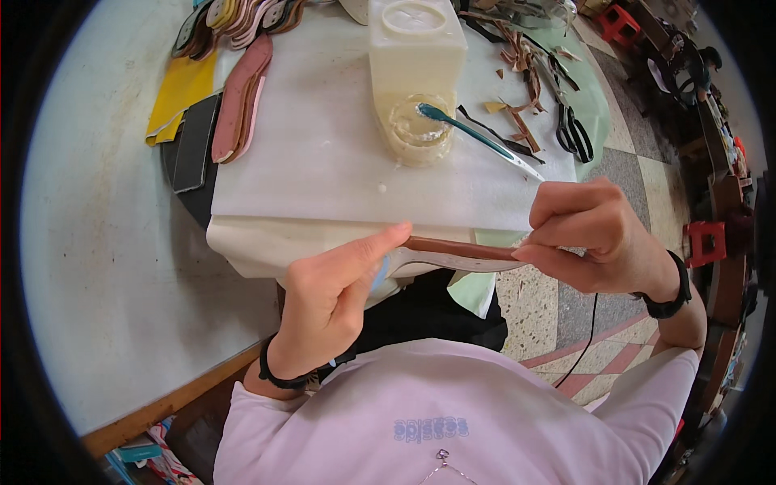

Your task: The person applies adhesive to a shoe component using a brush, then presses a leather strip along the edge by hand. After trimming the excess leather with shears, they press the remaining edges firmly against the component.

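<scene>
- Holding is what I read first, nearest the lens: my left hand [327, 311] has its fingers laid out almost straight, thumb tip pressed along the near end of the brown shoe insole [457, 252]; the fingers look closed onto it from beneath, though their undersides are hidden from me.
- My right hand [594, 238] is curled tightly, fingertips pinching the far right end of the insole, so the piece hangs edge-on in the air, just in front of the near edge of the white foam sheet [323, 162].
- Risk one, as I judge it: the insole is thin and held only at its two ends, so a squeeze from either side could bow or crease it, and a loosened pinch could drop it onto my lap below.
- Beyond the insole, on the foam sheet, stands a shallow glue tub [416, 129] with a teal-handled brush [477, 137] resting in it, handle sticking out toward the right.
- Risk two: reaching forward from the insole, a sleeve or wrist could catch that protruding handle and tip the brush or tub, smearing glue over the sheet.
- Behind the tub sits a pale plastic jug [416, 40]; black scissors [574, 133] lie right of the brush among leather scraps [521, 56]; a careless reach there could meet the blades.
- Farthest left of the insole, a stack of pink insoles [241, 101] leans at the sheet's edge and could slide off.
</scene>
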Demonstrator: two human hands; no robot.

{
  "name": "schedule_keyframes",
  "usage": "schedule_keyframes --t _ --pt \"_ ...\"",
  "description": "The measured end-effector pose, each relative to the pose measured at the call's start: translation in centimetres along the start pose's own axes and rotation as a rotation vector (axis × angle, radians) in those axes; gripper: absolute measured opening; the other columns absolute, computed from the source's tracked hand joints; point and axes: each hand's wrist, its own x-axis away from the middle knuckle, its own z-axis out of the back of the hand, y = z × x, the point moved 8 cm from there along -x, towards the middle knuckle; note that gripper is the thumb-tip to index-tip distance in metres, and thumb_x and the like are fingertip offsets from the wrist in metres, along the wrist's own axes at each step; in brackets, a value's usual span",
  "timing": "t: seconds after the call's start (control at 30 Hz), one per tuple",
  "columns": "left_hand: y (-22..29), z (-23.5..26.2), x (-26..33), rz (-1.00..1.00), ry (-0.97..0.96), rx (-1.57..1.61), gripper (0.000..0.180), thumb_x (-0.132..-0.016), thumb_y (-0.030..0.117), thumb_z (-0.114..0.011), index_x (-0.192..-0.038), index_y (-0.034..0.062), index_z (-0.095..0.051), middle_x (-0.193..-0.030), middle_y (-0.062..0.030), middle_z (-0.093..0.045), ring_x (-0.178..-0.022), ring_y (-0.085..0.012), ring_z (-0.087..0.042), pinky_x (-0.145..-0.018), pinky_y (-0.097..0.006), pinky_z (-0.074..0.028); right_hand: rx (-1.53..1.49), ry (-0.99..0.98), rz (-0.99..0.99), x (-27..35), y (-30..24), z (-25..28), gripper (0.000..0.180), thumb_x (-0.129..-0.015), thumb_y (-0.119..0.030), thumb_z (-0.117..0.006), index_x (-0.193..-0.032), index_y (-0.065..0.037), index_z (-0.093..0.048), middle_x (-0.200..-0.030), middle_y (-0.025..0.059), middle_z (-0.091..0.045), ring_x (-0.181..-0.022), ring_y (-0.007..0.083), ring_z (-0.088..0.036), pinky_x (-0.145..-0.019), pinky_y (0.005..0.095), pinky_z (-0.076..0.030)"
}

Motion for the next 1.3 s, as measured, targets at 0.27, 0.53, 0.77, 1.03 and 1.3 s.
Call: schedule_keyframes --t 0.27,0.53,0.77,1.03,1.3 --pt "1.1 -0.2 0.2 -0.074 0.056 -0.026 0.041 -0.080 -0.015 -0.046 -0.114 -0.0003 -0.061 -0.100 -0.0182 -0.067 -0.076 -0.0226 -0.065 -0.071 -0.026 -0.050 0.093 0.006 0.026 0.2 -0.3 0.3 0.014 -0.068 -0.002 -0.076 -0.067 0.000 -0.062 -0.068 0.0063 -0.052 -0.052 0.0188 -0.050 -0.045 0.0303 -0.036" --pt "1.8 -0.7 0.0 -0.127 0.088 -0.060 0.043 -0.076 -0.018 -0.044 -0.113 -0.0019 -0.061 -0.101 -0.0188 -0.066 -0.084 -0.0268 -0.067 -0.075 -0.027 -0.051 0.224 0.010 0.027 0.5 -0.5 0.3 0.013 -0.068 -0.001 -0.075 -0.069 0.000 -0.062 -0.069 0.0058 -0.051 -0.051 0.0202 -0.050 -0.045 0.0317 -0.036" --pt "1.9 -1.5 -0.2 -0.147 0.125 -0.091 0.043 -0.075 -0.018 -0.046 -0.112 -0.0029 -0.062 -0.101 -0.0193 -0.066 -0.088 -0.0297 -0.067 -0.077 -0.029 -0.052 0.343 0.031 0.060 0.7 -0.6 -0.5 0.013 -0.065 0.004 -0.072 -0.073 -0.001 -0.063 -0.071 0.0057 -0.052 -0.052 0.0211 -0.052 -0.045 0.0313 -0.038" --pt "1.3 -2.0 -0.6 -0.101 0.153 -0.070 0.041 -0.077 -0.016 -0.047 -0.113 -0.0011 -0.062 -0.092 -0.0195 -0.067 -0.072 -0.0262 -0.065 -0.064 -0.026 -0.050 0.479 0.043 0.082 0.8 -0.3 -0.9 0.011 -0.062 0.002 -0.059 -0.072 -0.002 -0.056 -0.076 0.0053 -0.046 -0.054 0.0232 -0.051 -0.044 0.0335 -0.040" --pt "-0.7 -3.1 -1.3 0.066 0.049 0.130 0.037 -0.079 -0.010 -0.049 -0.113 -0.0008 -0.061 -0.086 -0.0183 -0.066 -0.059 -0.0160 -0.054 -0.058 -0.023 -0.044 0.565 -0.062 0.160 0.6 0.0 -1.2 0.010 -0.065 -0.002 -0.058 -0.068 0.002 -0.050 -0.077 0.0100 -0.042 -0.051 0.0224 -0.050 -0.044 0.0343 -0.041"
